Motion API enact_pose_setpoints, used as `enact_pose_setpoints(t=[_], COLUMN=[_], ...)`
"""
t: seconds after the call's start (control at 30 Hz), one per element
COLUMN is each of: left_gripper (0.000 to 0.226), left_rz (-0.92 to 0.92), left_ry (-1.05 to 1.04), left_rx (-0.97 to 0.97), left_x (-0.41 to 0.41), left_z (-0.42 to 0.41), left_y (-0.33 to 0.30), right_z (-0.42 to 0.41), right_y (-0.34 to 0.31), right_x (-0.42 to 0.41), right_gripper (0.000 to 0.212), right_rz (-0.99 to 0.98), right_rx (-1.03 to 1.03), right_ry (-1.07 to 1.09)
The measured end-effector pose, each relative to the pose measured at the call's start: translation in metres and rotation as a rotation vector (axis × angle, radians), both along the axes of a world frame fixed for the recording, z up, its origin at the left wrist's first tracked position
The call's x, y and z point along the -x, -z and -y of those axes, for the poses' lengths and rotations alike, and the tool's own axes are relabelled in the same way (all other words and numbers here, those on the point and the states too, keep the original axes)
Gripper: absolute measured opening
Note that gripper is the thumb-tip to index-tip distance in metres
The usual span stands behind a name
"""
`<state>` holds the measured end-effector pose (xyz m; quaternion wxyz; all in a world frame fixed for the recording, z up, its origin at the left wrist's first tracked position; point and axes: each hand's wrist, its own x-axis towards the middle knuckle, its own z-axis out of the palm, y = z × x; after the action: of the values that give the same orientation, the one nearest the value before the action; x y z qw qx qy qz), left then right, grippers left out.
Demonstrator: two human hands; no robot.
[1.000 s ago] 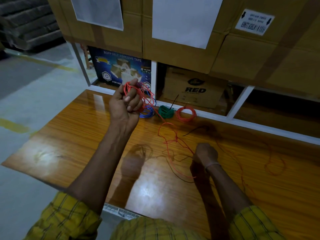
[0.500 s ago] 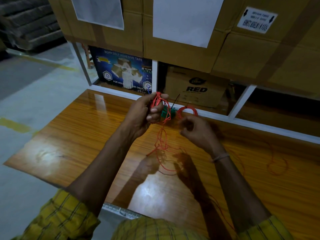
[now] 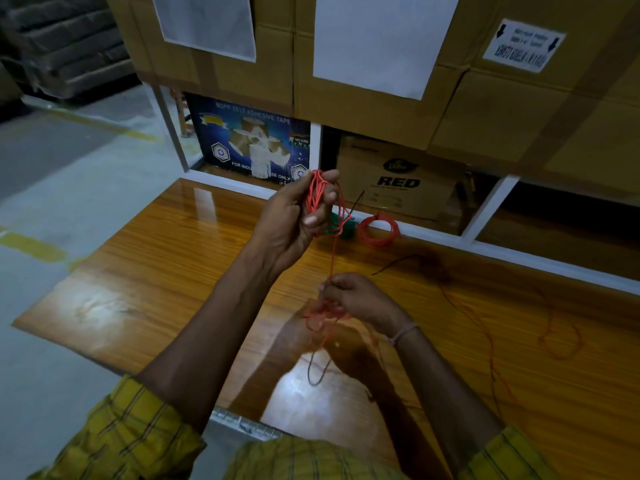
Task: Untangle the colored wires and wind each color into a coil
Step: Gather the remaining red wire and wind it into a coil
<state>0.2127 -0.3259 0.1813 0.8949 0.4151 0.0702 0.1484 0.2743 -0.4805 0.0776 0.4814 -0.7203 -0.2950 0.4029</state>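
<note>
My left hand (image 3: pixel 294 220) is raised above the wooden table (image 3: pixel 156 271) and grips a bundle of red wire loops (image 3: pixel 317 194). One red strand (image 3: pixel 333 258) runs down from the bundle to my right hand (image 3: pixel 353 296), which pinches it just above a blurred red tangle (image 3: pixel 323 315). A dark wire loop (image 3: pixel 317 370) hangs below that tangle. At the table's far edge lie a finished red coil (image 3: pixel 378 230) and a green coil (image 3: pixel 343 228), the green one partly behind my left hand. Loose red wire (image 3: pixel 561 337) trails across the right of the table.
A thin dark wire (image 3: pixel 394 263) lies on the table right of my hands. Behind the table stands a white-framed rack with cardboard boxes (image 3: pixel 398 185) and a blue tape carton (image 3: pixel 249 143). Concrete floor with yellow lines (image 3: pixel 31 245) lies to the left.
My right hand has dropped from beside the coils toward me, drawing a red strand down from the bundle. My left hand stays raised with the red loops.
</note>
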Motion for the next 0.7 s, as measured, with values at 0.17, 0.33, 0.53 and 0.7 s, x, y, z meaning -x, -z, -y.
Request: enact_pose_setpoints(t=[0.17,0.33,0.53,0.7], left_gripper=[0.051,0.058,0.057,0.048], left_rz=[-0.086,-0.236,-0.360,-0.207], left_ry=[0.052,0.172,0.466,0.645], left_rx=[-0.151,-0.327,-0.356,-0.062], left_x=[0.008,0.016,0.021,0.017], left_z=[-0.007,-0.008,-0.005,0.001], left_y=[-0.005,-0.001,0.003,0.011], right_z=[0.007,0.015,0.016,0.015], right_y=[0.004,-0.001,0.004,0.018], right_x=[-0.016,-0.042,-0.070,-0.061], right_gripper=[0.051,0.057,0.049,0.044], right_rz=[-0.112,-0.140,-0.119,0.100], right_rx=[-0.082,-0.086,-0.038,0.002], right_ry=[0.233,0.391,0.569,0.414])
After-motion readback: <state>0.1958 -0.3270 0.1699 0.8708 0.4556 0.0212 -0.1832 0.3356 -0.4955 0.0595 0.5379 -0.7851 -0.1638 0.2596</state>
